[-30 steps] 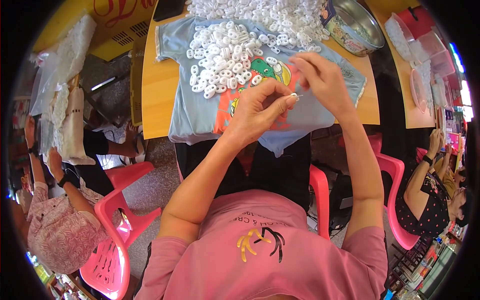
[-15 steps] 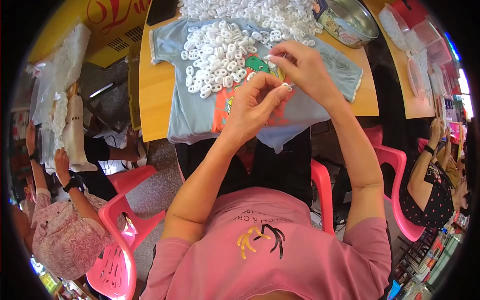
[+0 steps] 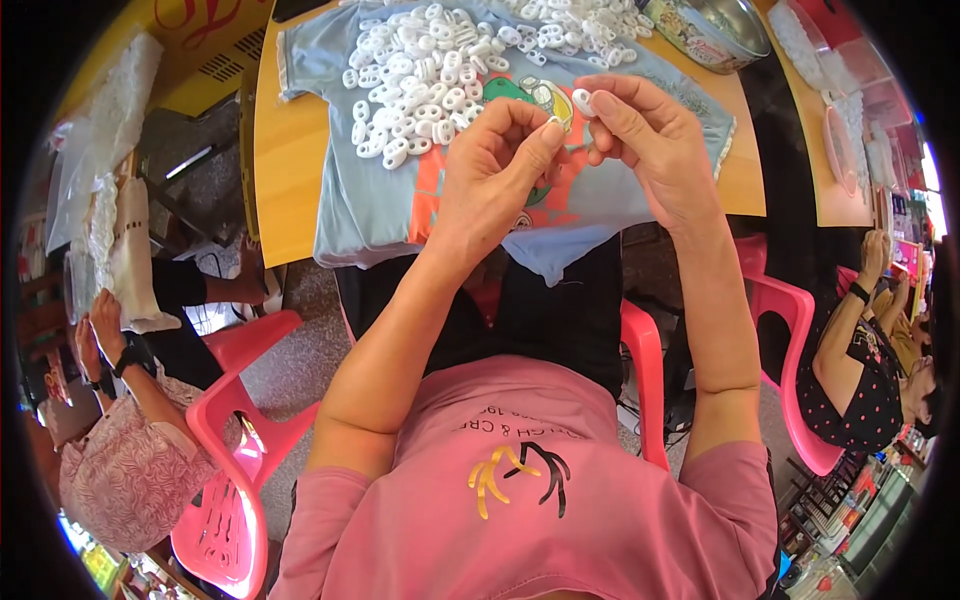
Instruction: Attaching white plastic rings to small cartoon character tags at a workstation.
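Observation:
My left hand [image 3: 492, 180] pinches a small white piece, of which only a sliver shows at the tip of thumb and forefinger. To its right, my right hand [image 3: 655, 150] holds a white oval plastic piece [image 3: 583, 101] between thumb and fingers. The two hands are close together but apart, above a light-blue T-shirt [image 3: 360, 205] with an orange and green print. A heap of white two-hole plastic pieces [image 3: 425, 85] lies on the shirt just beyond my left hand. More white plastic pieces [image 3: 590, 30] are piled at the back.
The shirt covers much of a yellow wooden table [image 3: 285, 190]. A round tin [image 3: 715, 35] stands at its back right. Plastic tubs [image 3: 840, 150] are on another table at right. People sit on both sides, near pink chairs [image 3: 235, 480]. One person's hands [image 3: 105, 325] are at left.
My right hand has turned and moved slightly right, showing the white piece in its fingertips. My left hand has shifted slightly left and up. The view has tilted a little.

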The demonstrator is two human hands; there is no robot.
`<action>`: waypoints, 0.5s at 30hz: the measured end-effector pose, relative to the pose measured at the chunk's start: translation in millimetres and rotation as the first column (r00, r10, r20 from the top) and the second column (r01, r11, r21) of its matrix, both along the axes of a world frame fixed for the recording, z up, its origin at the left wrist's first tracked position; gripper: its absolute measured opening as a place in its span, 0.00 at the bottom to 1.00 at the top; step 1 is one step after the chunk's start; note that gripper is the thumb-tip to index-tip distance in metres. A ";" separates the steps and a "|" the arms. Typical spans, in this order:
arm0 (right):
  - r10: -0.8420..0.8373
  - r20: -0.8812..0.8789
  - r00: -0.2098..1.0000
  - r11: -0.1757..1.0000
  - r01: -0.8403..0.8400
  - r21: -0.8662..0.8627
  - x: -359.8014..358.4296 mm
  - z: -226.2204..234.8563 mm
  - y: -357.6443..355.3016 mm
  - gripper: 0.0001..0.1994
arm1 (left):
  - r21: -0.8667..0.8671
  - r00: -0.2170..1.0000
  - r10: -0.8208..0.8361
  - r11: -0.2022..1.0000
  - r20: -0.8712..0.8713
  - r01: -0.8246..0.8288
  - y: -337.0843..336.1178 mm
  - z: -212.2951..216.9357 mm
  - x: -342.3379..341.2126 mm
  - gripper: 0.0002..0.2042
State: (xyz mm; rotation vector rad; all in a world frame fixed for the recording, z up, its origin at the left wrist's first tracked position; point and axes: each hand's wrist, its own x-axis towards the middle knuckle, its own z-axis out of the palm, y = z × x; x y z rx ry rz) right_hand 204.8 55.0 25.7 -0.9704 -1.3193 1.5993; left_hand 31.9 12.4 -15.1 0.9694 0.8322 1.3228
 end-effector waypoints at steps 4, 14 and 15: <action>0.013 0.049 0.999 0.999 -0.014 0.028 -1.6 1.9 -2.4 0.12 | 0.057 1.000 -0.002 0.998 -0.019 0.003 2.2 -4.6 -0.6 0.08; -0.074 0.151 0.986 0.979 0.043 0.202 -8.7 -1.9 -10.6 0.11 | 0.018 1.000 0.013 1.000 -0.011 -0.013 0.2 -0.1 0.9 0.08; -0.131 0.179 0.975 0.959 0.079 0.272 -11.3 -2.4 -12.3 0.11 | 0.032 1.000 0.016 0.999 -0.001 -0.016 0.6 -2.3 1.6 0.08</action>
